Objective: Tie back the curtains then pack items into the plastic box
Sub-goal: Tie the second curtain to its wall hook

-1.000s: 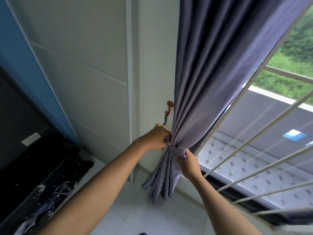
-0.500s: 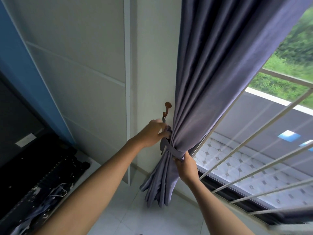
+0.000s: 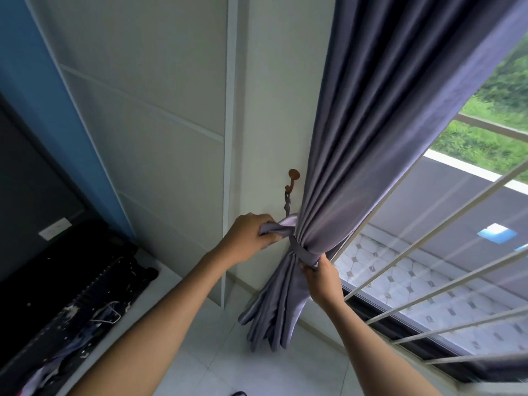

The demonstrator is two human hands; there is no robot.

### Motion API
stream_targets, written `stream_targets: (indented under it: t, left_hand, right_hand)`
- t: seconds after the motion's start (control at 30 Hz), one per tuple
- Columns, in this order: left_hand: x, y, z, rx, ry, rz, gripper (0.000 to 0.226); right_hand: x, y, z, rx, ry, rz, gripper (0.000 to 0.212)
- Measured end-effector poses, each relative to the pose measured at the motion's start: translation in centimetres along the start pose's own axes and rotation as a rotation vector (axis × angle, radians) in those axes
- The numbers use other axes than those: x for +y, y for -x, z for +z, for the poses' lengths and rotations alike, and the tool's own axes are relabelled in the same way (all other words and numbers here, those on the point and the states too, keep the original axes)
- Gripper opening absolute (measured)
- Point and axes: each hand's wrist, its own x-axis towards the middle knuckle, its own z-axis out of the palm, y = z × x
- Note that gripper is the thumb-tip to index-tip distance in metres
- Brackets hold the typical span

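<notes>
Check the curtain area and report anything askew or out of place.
Nothing is damaged. The tie-back band wraps the grey curtain at a slant, its end in the left hand below the wall hook. The right hand pinches the band.

No readable text, brand, number or sign appears anywhere in view. The one candidate is a small white rectangular sticker (image 3: 55,232) on the dark glossy panel (image 3: 31,181) at the left edge of the room, but any print on it is too small and blurred to make out.
</notes>
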Motion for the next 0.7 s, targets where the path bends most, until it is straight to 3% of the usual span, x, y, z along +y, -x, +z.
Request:
stream_targets:
  t: [0.17, 0.27, 0.4, 0.53, 0.7]
  left_hand:
    - [-0.5, 2.4, 0.8, 0.177, 0.012, 0.012, 0.028]
    - [-1.1, 3.7, 0.4, 0.217, 0.18, -0.081, 0.02]
    - [-1.2, 4.2, -0.3, 0.116, 0.343, -0.234, 0.01]
    - [-1.6, 4.1, -1.3, -0.064, 0.535, -0.566, 0.023]
    - [-1.6, 5.2, 1.3, -0.15, 0.917, -0.627, 0.025]
  right_hand:
    - [-0.6, 0.1, 0.5, -0.004, -0.023, -0.006, 0.022]
    - [-0.9, 0.2, 0.7, -0.024, -0.03, -0.007, 0.019]
    - [-1.3, 0.3, 1.0, -0.033, -0.031, -0.004, 0.02]
    - [-1.2, 0.4, 0.9, -0.032, -0.025, -0.006, 0.024]
    - [-1.0, 0.7, 0.6, -0.009, -0.021, 0.01, 0.028]
